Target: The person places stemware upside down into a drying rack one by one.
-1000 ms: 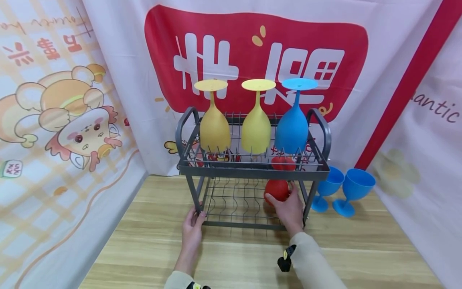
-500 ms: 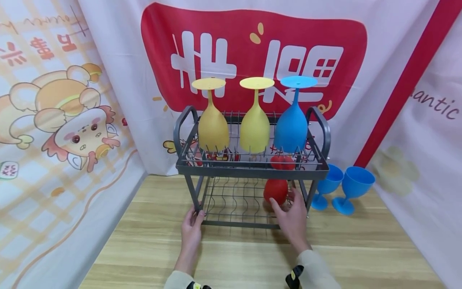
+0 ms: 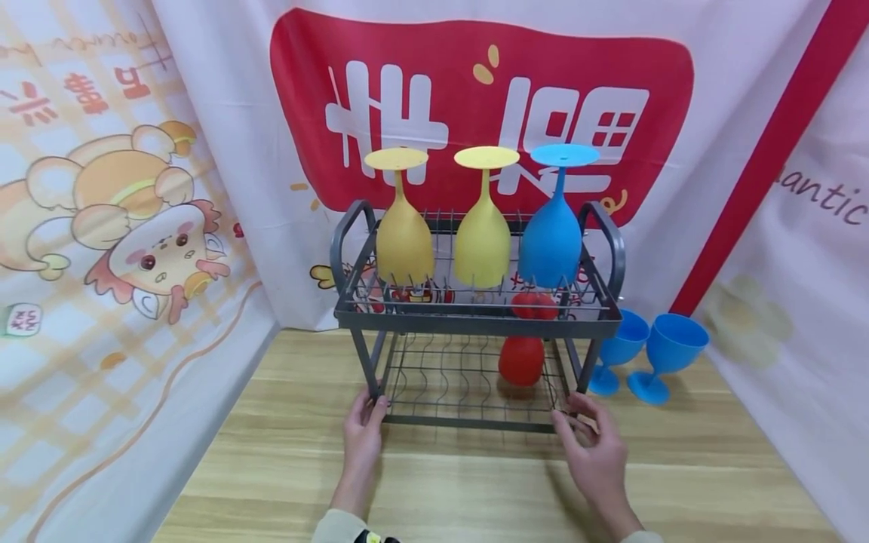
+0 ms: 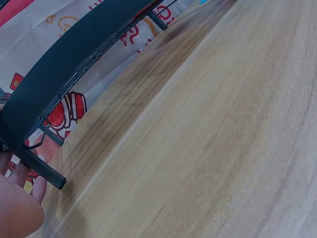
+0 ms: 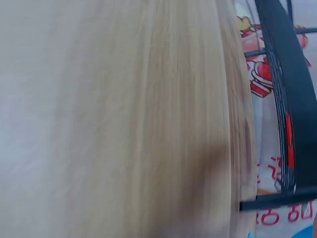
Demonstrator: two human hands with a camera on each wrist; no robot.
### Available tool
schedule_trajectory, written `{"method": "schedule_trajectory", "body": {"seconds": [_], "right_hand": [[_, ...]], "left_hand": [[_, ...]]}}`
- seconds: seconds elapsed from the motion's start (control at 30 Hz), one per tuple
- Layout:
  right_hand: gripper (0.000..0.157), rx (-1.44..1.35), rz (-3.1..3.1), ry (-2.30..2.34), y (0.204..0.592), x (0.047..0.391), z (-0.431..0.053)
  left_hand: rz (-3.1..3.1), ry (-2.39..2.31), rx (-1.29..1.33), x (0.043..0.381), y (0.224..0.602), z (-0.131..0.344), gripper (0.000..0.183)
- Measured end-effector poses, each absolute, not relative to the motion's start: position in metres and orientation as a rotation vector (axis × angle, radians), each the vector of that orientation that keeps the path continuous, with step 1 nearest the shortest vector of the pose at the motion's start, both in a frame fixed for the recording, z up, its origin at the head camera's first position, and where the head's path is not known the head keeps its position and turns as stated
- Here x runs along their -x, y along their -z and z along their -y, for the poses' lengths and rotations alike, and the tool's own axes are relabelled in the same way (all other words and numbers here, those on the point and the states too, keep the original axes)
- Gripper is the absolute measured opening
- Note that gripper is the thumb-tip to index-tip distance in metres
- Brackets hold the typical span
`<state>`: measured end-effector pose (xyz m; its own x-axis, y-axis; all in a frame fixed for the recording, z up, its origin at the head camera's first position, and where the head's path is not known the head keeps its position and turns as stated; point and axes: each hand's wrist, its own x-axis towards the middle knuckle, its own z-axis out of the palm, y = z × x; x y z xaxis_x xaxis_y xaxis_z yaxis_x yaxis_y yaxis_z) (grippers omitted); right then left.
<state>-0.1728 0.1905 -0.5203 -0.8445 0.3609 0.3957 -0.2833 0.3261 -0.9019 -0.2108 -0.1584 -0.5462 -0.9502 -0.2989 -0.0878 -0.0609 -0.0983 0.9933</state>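
Note:
A dark grey two-tier dish rack (image 3: 475, 326) stands before me on the wooden table. My left hand (image 3: 363, 434) grips its lower front left corner; in the left wrist view its fingers (image 4: 20, 173) curl behind the rack's leg. My right hand (image 3: 600, 449) holds the lower front right corner between thumb and fingers. On the lower tier, towards the right, a red goblet (image 3: 521, 363) stands upside down, its middle hidden by the upper rail. Upside down along the upper tier are an orange-yellow goblet (image 3: 404, 245), a pale yellow goblet (image 3: 483, 245) and a blue goblet (image 3: 551, 241).
Two more blue goblets, a nearer one (image 3: 675, 345) and one partly behind the rack (image 3: 623, 339), stand upright on the table (image 3: 462, 490) to the right. Printed cloth (image 3: 475, 83) hangs behind the rack and on both sides.
My right hand has let go of the red goblet and moved out of the lower tier, right and towards me, to the rack's front right corner. My left hand stays put.

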Motion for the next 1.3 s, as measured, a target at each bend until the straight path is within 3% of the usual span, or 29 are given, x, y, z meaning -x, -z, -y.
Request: {"method": "schedule_trajectory", "body": {"seconds": [0.1,0.2,0.63,1.13,1.3], "right_hand": [[0.034,0.199,1.985,-1.586,0.519,0.168,-0.206],[0.036,0.330,1.999,-1.550,0.520,0.173,-0.222],[0.092,0.684,2.230,-1.523,0.520,0.231,-0.268],[0.117,0.706,2.364,-1.663,0.515,0.266,-0.293],[0.118,0.699,2.410,-1.709,0.511,0.273,-0.297]], "left_hand": [[1.986,2.181,-0.399,0.210,0.547,0.157,0.047],[1.981,2.185,-0.392,0.210,0.547,0.157,0.047],[1.984,2.191,-0.398,0.210,0.548,0.160,0.046],[1.960,2.165,-0.385,0.212,0.550,0.161,0.047],[1.952,2.164,-0.370,0.212,0.550,0.161,0.046]]}}
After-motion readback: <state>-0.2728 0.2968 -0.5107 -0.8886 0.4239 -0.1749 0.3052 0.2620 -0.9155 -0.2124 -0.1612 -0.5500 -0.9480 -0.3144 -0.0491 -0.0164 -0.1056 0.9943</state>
